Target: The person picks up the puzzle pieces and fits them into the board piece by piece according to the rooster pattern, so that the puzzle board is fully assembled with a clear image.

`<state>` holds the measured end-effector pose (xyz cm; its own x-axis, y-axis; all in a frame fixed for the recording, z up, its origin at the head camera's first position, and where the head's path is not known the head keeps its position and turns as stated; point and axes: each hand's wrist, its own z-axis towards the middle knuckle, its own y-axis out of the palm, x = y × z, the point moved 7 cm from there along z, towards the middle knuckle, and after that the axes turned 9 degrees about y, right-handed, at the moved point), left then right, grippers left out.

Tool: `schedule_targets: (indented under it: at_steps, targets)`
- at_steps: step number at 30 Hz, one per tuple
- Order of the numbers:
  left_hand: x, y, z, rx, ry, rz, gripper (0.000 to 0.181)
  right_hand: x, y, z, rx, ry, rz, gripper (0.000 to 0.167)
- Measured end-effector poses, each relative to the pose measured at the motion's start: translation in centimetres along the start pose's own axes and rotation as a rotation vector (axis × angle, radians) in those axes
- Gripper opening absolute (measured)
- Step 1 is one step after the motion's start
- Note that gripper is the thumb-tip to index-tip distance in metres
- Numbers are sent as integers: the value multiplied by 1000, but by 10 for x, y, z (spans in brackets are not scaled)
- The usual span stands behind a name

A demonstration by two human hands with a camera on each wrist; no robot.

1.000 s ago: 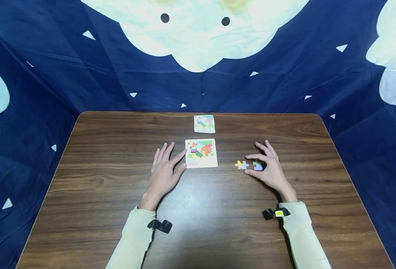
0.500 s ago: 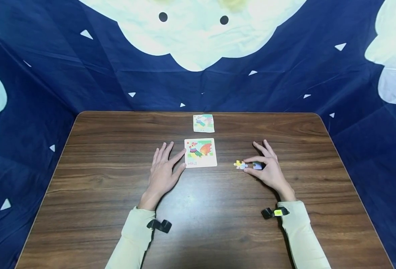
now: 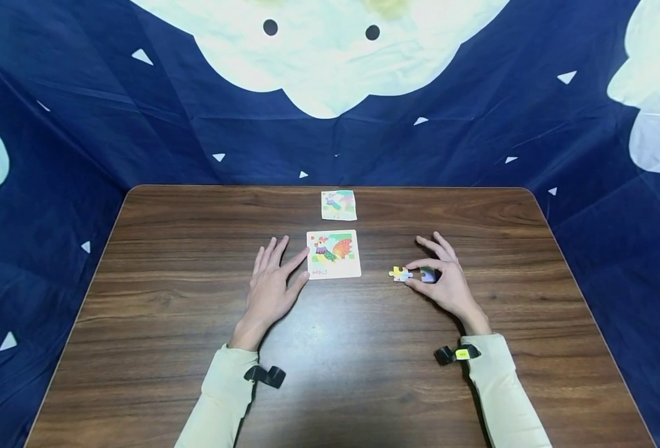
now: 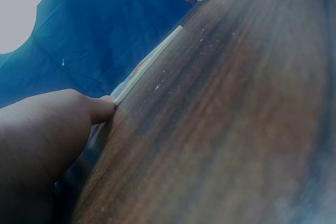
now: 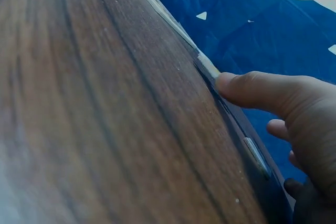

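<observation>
My left hand lies on the table with fingers spread. Its thumb and forefinger touch the left edge of a square puzzle board with a rooster picture. In the left wrist view the thumb meets the board's near corner. My right hand pinches a yellow and pale-blue puzzle piece between thumb and forefinger, right of the board. In the right wrist view the thumb covers part of that piece. A second, purple-blue puzzle piece lies beneath the right hand, partly hidden.
Behind the board lies a small paper sheet with a similar rooster picture. The brown wooden table ends at a blue cloth backdrop with white clouds. A black wrist camera sits at each sleeve.
My right thumb and forefinger have closed in on the yellow puzzle piece from either side. The left hand and the board stay in place.
</observation>
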<state>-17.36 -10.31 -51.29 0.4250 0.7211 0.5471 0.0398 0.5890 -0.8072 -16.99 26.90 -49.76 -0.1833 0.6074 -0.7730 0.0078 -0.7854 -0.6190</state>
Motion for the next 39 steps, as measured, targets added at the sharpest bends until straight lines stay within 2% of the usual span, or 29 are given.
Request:
schedule_targets:
  at_steps: [11, 16, 24, 33, 39]
  targets:
    - [-1, -1, 0, -23, -20, 1, 52, -28, 6, 5, 37, -79, 40, 31]
    - [-1, -1, 0, -22, -17, 5, 53, -47, 20, 8, 7, -104, 87, 31]
    - [0, 1, 0, -4, -2, 2, 52, -68, 50, 15, -61, -127, 53, 28]
    - [1, -1, 0, -5, 2, -1, 52, -88, 68, 29, -51, -150, 47, 27]
    - [1, -1, 0, -3, 6, 2, 53, -93, 82, 39, -52, -136, 40, 27]
